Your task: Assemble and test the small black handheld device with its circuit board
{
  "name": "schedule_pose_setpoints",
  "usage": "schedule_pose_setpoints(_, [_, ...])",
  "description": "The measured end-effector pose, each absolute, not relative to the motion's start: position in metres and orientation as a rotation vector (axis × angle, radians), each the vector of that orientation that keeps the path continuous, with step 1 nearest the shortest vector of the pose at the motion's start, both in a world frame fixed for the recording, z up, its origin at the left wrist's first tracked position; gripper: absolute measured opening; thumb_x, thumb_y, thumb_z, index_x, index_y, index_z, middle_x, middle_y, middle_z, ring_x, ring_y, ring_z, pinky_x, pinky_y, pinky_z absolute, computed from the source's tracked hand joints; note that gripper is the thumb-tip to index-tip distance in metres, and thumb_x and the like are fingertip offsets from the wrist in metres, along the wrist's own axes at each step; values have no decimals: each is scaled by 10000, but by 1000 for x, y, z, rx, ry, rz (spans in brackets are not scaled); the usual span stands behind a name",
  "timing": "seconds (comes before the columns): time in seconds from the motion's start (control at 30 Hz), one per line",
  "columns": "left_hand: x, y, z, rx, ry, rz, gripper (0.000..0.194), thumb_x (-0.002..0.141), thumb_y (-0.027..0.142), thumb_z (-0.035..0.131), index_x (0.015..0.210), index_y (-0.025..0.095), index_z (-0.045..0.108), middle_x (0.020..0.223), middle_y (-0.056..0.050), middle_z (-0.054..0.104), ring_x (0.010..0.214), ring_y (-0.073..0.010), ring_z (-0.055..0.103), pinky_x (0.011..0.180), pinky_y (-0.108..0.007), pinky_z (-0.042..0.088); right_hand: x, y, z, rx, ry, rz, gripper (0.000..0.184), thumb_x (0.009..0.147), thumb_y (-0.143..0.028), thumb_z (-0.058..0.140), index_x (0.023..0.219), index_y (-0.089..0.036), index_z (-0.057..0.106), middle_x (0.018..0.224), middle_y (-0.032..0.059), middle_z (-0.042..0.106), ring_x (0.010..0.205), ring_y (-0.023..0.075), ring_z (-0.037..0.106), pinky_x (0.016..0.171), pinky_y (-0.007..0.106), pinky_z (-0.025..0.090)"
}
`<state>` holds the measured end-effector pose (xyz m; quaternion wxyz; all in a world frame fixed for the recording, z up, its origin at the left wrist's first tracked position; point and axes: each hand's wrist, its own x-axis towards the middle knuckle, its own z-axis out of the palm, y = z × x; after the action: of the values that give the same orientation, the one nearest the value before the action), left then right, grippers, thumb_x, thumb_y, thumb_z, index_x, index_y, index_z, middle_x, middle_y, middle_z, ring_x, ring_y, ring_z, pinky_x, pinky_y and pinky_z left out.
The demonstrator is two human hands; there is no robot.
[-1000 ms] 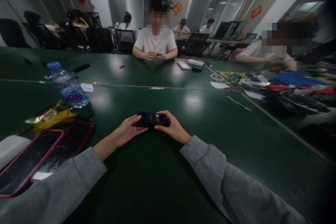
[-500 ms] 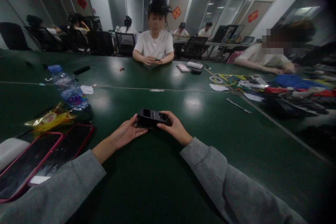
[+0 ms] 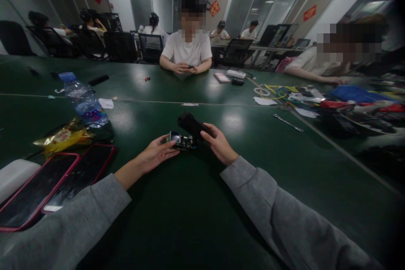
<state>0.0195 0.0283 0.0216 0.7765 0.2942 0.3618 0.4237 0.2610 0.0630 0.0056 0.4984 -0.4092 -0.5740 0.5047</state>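
The left forearm (image 3: 79,219) enters from the lower left corner and the right forearm (image 3: 272,198) from the lower right; both are dressed in grey sleeves, which finish just before the bare wrists. The two forearms incline toward each other, so that the hands come near together but do not touch. The left hand (image 3: 153,154) has its thumb (image 3: 167,145) above and its fingers (image 3: 171,153) below, rather straight, in a pinching grip. The right hand (image 3: 220,145) is a little higher, its thumb (image 3: 206,136) on the near side and its index finger (image 3: 210,127) bent on the far side, in a closed grip.
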Motion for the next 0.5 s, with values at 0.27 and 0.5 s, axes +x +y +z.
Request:
schedule_pose_setpoints(0.27, [26, 18, 26, 916, 939, 946, 524, 682, 52, 738, 1160, 181, 567, 1173, -121, 591, 1082, -259, 597, 1021, -478, 414, 265, 70, -1, -1059, -1370, 1091, 474, 715, -423, 749, 1099, -228, 549, 1139, 56, 610, 1100, 221, 579, 1020, 427, 440])
schedule_pose_setpoints(0.5, [23, 15, 26, 1394, 1048, 983, 431, 707, 245, 752, 1108, 194, 601, 1161, -99, 606, 1102, -270, 558, 992, -476, 389, 261, 65, -2, -990, -1533, 1134, 489, 743, -383, 733, 1155, -238, 513, 1165, 59, 601, 1093, 215, 593, 999, 432, 470])
